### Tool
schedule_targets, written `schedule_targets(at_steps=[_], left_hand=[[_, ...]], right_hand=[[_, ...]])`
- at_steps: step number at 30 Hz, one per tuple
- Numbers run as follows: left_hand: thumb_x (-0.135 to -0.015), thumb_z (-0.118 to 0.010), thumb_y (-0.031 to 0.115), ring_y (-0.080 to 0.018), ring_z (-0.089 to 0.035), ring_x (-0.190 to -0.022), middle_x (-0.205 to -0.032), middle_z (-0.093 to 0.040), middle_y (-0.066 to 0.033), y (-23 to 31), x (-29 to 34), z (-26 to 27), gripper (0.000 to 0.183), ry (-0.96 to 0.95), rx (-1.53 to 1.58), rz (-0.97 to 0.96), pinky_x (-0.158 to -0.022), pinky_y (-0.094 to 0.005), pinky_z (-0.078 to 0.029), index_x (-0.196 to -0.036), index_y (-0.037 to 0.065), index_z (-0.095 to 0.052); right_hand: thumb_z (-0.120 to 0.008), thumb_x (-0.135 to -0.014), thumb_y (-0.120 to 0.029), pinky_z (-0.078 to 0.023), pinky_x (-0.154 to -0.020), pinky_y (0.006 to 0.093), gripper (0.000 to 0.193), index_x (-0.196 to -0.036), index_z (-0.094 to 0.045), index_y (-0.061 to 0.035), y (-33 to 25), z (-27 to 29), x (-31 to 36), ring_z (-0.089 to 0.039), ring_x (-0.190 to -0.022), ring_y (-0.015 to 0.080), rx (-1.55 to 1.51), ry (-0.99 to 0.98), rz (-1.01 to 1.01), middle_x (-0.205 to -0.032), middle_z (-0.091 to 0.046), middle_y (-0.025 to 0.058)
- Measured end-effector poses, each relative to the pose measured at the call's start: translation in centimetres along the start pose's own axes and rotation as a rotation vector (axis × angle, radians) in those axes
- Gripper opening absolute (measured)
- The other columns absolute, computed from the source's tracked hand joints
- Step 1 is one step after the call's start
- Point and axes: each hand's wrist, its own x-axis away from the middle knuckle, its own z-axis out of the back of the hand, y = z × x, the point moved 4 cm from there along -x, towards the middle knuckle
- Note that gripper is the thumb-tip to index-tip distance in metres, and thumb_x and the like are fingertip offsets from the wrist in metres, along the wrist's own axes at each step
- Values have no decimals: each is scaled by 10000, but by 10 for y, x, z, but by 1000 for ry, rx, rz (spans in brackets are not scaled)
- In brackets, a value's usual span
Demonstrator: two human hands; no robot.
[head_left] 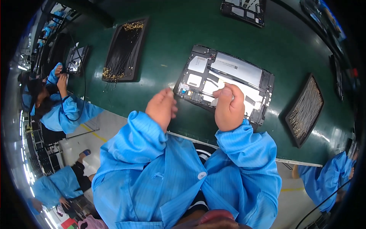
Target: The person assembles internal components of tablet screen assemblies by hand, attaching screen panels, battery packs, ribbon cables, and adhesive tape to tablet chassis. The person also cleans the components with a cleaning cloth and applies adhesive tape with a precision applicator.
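Note:
An opened tablet-like device [238, 65] lies on the green table in front of me, its inner side up, with silver battery packs, white plates and a black frame. My right hand [230, 108] is over its near middle, fingers closed around something pale that shows only in part beside the fingertips; its kind is hidden. Just off the device's left near corner is my left hand [161, 108], thumb and fingers curled together. Whether anything thin sits in those fingers does not show.
To the left stands a dark tray [142, 53] of black cables with gold ends. A second tray [321, 89] on the right holds grey cables. Another opened device [244, 13] lies at the far edge. A person in blue [68, 112] works at the left.

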Motion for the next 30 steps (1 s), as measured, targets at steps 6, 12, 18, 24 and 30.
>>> schedule_targets(at_steps=[6, 12, 18, 24, 30], left_hand=[[-812, -461, 182, -84, -489, -551, -702, -494, -41, -24, 43, -5, 346, -589, -257, 431, -442, -185, -374, -1088, -20, -410], [-799, -472, 209, -76, -466, -550, -707, -482, -32, -29, 13, -21, 395, -589, -186, 424, -433, -178, -365, -1112, -25, -416], [-799, -467, 162, -85, -486, -510, -675, -492, -33, -27, 14, -18, 383, -613, -173, 465, -415, -184, -358, -1117, -33, -383], [-800, -474, 162, -89, -508, -521, -676, -496, -35, -31, 28, -9, 395, -680, -167, 567, -420, -182, -372, -1128, -33, -371], [-798, -474, 158, -87, -503, -508, -681, -504, -33, -31, 8, -18, 370, -603, -121, 494, -406, -181, -360, -1106, -29, -389]], right_hand=[[-463, -801, -270, -420, -666, 332, 314, -900, -511, 24, 3, 0, 0, -549, -738, 307, 16, 23, 30, -772, -553, 184], [-474, -796, -276, -422, -682, 329, 332, -914, -506, 33, 7, -1, -2, -554, -749, 297, 44, 43, 18, -778, -559, 183], [-478, -787, -287, -428, -626, 286, 351, -955, -498, 21, 2, -7, -24, -566, -701, 202, -134, -36, -334, -737, -572, 154], [-465, -785, -329, -423, -624, 268, 392, -983, -491, 9, 4, -8, -25, -553, -701, 160, -148, -83, -454, -756, -577, 136], [-460, -766, -305, -407, -724, 314, 374, -971, -515, 3, 11, -10, -39, -543, -811, 266, 52, -185, -399, -873, -561, 176]])
